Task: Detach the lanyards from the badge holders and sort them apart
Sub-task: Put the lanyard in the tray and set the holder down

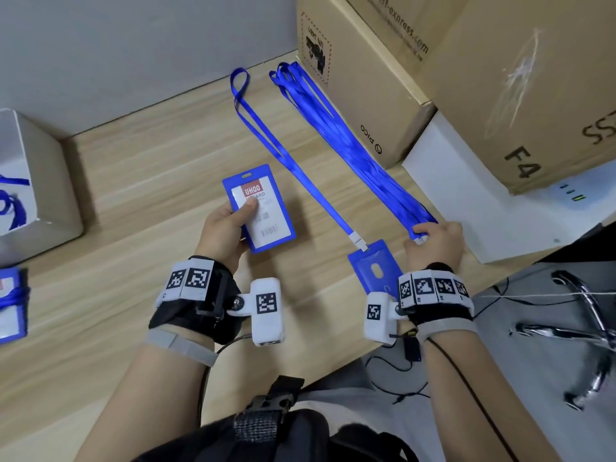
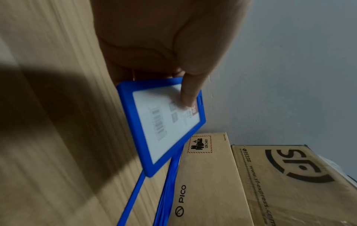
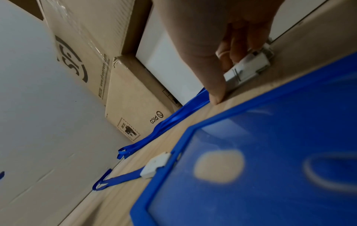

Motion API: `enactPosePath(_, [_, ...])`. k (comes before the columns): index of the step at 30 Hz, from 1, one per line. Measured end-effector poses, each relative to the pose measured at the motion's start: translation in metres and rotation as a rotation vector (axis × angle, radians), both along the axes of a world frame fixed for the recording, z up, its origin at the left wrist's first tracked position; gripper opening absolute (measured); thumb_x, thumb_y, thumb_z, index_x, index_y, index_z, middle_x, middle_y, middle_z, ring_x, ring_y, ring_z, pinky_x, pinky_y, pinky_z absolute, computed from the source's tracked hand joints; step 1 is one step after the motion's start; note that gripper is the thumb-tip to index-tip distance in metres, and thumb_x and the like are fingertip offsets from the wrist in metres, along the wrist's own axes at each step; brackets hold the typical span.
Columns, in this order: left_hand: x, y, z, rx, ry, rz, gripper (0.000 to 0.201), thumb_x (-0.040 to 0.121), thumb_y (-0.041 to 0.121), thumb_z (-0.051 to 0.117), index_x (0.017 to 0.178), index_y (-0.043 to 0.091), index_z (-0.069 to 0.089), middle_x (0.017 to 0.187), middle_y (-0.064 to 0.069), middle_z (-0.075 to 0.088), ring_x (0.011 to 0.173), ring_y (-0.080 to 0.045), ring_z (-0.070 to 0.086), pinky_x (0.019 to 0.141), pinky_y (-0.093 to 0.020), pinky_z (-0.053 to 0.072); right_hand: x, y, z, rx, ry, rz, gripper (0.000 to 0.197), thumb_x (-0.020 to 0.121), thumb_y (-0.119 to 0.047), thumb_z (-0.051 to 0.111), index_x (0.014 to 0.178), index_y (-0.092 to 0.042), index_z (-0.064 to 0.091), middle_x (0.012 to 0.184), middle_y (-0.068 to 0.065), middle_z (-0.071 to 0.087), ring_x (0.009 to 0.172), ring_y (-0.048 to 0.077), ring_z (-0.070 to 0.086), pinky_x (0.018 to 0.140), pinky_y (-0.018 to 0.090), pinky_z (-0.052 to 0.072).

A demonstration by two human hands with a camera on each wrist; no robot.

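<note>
My left hand (image 1: 224, 228) is pinching a freed badge holder (image 1: 259, 208) above the desk (image 1: 133, 201). My right hand (image 1: 433, 243) is gripping clips at the lanyard bundle (image 1: 353, 145); I'm keeping clip ends aligned, clear of the still-attached lanyard (image 1: 286, 155).

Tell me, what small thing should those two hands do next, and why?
Probably the left hand sets down the freed badge holder it grips, away from the lanyards. It carries no strap, while the right hand rests on the clip ends of the lanyard bundle. Another badge holder on the table is clipped to its lanyard.
</note>
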State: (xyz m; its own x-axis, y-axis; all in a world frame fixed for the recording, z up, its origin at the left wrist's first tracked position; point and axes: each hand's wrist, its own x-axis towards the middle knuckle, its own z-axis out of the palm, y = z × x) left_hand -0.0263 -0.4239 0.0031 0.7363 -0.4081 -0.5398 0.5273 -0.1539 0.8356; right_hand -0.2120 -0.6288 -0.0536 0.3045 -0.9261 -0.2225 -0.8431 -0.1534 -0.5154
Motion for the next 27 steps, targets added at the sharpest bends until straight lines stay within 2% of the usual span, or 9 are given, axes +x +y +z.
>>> enactPosePath(4, [-0.001, 0.001, -0.002, 0.012, 0.008, 0.003, 0.014, 0.094, 0.021, 0.05, 0.103, 0.017, 0.06, 0.088, 0.003, 0.066, 0.071, -0.007, 0.064, 0.065, -0.022, 0.054, 0.001, 0.0, 0.003, -0.014, -0.031, -0.024, 0.007, 0.08, -0.014, 0.061, 0.083, -0.01, 0.067, 0.11, 0.013, 0.046, 0.095, 0.031, 0.054, 0.086, 0.03, 0.041])
enactPosePath(7, [0.001, 0.003, -0.001, 0.009, 0.006, -0.001, 0.013, 0.093, 0.021, 0.05, 0.099, 0.018, 0.061, 0.089, 0.003, 0.066, 0.073, -0.008, 0.064, 0.065, -0.023, 0.054, 0.003, 0.0, 0.018, -0.015, -0.075, -0.047, 0.016, 0.081, -0.028, 0.06, 0.077, -0.014, 0.066, 0.101, 0.011, 0.055, 0.078, 0.025, 0.053, 0.072, 0.027, 0.039])
enactPosePath(9, [0.003, 0.005, 0.002, 0.002, 0.009, -0.008, 0.012, 0.093, 0.021, 0.051, 0.097, 0.018, 0.062, 0.089, 0.002, 0.067, 0.075, -0.01, 0.064, 0.068, -0.026, 0.054, 0.011, 0.001, 0.035, 0.058, -0.176, -0.094, 0.02, 0.081, -0.031, 0.059, 0.072, -0.014, 0.065, 0.077, 0.003, 0.062, 0.071, 0.022, 0.052, 0.068, 0.026, 0.036])
enactPosePath(12, [0.005, 0.01, 0.008, -0.022, -0.016, -0.002, 0.017, 0.091, 0.014, 0.054, 0.108, 0.014, 0.056, 0.091, -0.002, 0.066, 0.073, -0.012, 0.067, 0.063, -0.026, 0.056, 0.032, 0.014, 0.066, 0.287, -0.539, -0.138, 0.026, 0.081, -0.027, 0.062, 0.059, -0.016, 0.056, 0.045, -0.007, 0.054, 0.052, 0.009, 0.056, 0.058, 0.023, 0.043])
enactPosePath(14, [0.008, 0.016, 0.013, -0.045, -0.07, 0.033, 0.037, 0.088, 0.007, 0.058, 0.118, 0.025, 0.045, 0.091, -0.004, 0.066, 0.067, -0.012, 0.067, 0.059, -0.026, 0.057, 0.05, 0.031, 0.084, 0.473, -0.758, -0.109, 0.019, 0.084, -0.022, 0.063, 0.067, -0.016, 0.055, 0.048, -0.006, 0.058, 0.044, 0.005, 0.052, 0.045, 0.017, 0.04])
enactPosePath(16, [0.011, 0.024, 0.023, -0.037, -0.163, 0.016, 0.045, 0.086, 0.004, 0.059, 0.114, 0.037, 0.045, 0.089, -0.003, 0.066, 0.068, -0.014, 0.065, 0.058, -0.027, 0.056, 0.07, 0.051, 0.1, 0.65, -0.933, -0.021, 0.01, 0.086, -0.015, 0.059, 0.078, -0.017, 0.055, 0.051, -0.005, 0.061, 0.046, 0.008, 0.052, 0.045, 0.017, 0.04])
enactPosePath(20, [0.018, 0.048, 0.045, 0.032, -0.302, -0.168, 0.023, 0.085, 0.001, 0.057, 0.081, 0.021, 0.067, 0.087, 0.004, 0.066, 0.069, -0.002, 0.06, 0.061, -0.013, 0.046, 0.106, 0.098, 0.124, 0.831, -1.031, 0.287, 0.017, 0.09, -0.005, 0.049, 0.089, -0.017, 0.061, 0.066, -0.005, 0.07, 0.066, 0.008, 0.067, 0.066, 0.017, 0.053])
enactPosePath(23, [0.024, 0.07, 0.063, 0.043, -0.351, -0.26, 0.021, 0.079, 0.005, 0.066, 0.083, 0.026, 0.069, 0.079, 0.016, 0.071, 0.072, 0.004, 0.062, 0.067, -0.007, 0.046, 0.126, 0.132, 0.136, 0.899, -1.005, 0.456, 0.022, 0.089, -0.003, 0.048, 0.1, -0.016, 0.063, 0.091, -0.002, 0.07, 0.085, 0.004, 0.066, 0.078, 0.016, 0.052])
enactPosePath(27, [0.029, 0.098, 0.08, 0.023, -0.41, -0.272, 0.021, 0.08, 0.009, 0.065, 0.083, 0.03, 0.066, 0.071, 0.023, 0.07, 0.07, 0.008, 0.062, 0.071, -0.008, 0.048, 0.145, 0.168, 0.147, 0.876, -0.948, 0.59, 0.037, 0.09, 0.003, 0.046, 0.124, -0.011, 0.051, 0.111, 0.003, 0.061, 0.091, 0.0, 0.063, 0.089, 0.014, 0.048])
